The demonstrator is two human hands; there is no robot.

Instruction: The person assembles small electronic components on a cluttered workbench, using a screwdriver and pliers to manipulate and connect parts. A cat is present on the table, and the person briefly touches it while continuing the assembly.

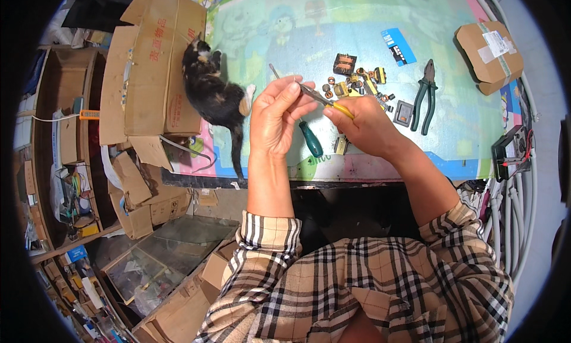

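Note:
Above the table, my right hand [366, 122] is closed round the yellow handles of a pair of needle-nose pliers [340, 109]. The jaws point left toward the fingertips of my left hand [275, 112], where thumb and forefinger pinch something too small to make out. Partly hidden behind that hand lies a screwdriver with a teal handle [311, 141]; its metal tip sticks out past the fingers. Just beyond the right hand is a heap of small copper-wound coils [355, 84], with a larger black transformer [344, 63] at its far edge.
A dark-furred cat [214, 93] lies at the left beside a cardboard box [157, 63]. Green-handled pliers [423, 99], a small grey square part [403, 112] and a blue card [398, 46] lie right. Beyond are a taped carton [491, 57] and a black device [510, 153].

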